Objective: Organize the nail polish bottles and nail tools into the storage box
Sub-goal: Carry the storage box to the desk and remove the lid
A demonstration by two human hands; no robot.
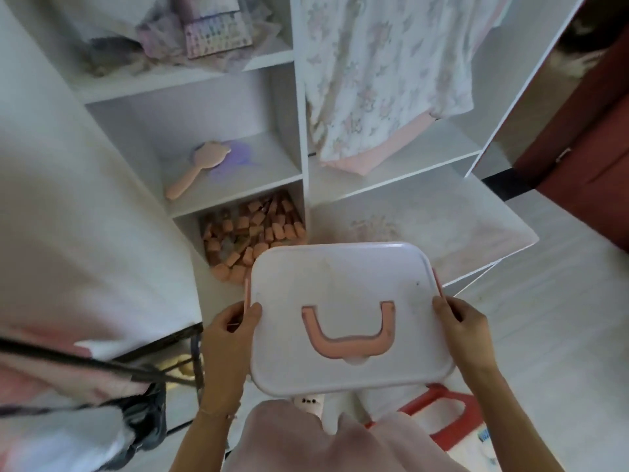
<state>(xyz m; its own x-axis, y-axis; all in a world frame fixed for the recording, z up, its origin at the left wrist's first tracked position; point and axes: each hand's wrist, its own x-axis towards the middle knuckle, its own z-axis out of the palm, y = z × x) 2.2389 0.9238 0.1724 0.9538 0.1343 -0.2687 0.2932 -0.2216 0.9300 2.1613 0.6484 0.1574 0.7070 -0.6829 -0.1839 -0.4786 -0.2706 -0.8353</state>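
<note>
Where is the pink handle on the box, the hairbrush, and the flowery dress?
pink handle (347, 342), head view, on its curved bottom bar.
hairbrush (194, 166), head view, on its pink back.
flowery dress (381, 69), head view, on the hanging cloth.

one storage box (343, 287); two hands; one pink hairbrush (197, 168); one hanging floral garment (381, 73)

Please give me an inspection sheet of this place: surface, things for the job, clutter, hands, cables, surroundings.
Surface: pale floor; no table seen.
Job's things: white storage box with pink handle, lid shut, held in the air; no polish bottles or tools seen.
Clutter: pink hairbrush, orange blocks on shelves.
Hands: left hand and right hand, each with a grip on one box side.
Cables: nothing seen.
Surroundings: hanging floral garment, red stool.
</note>
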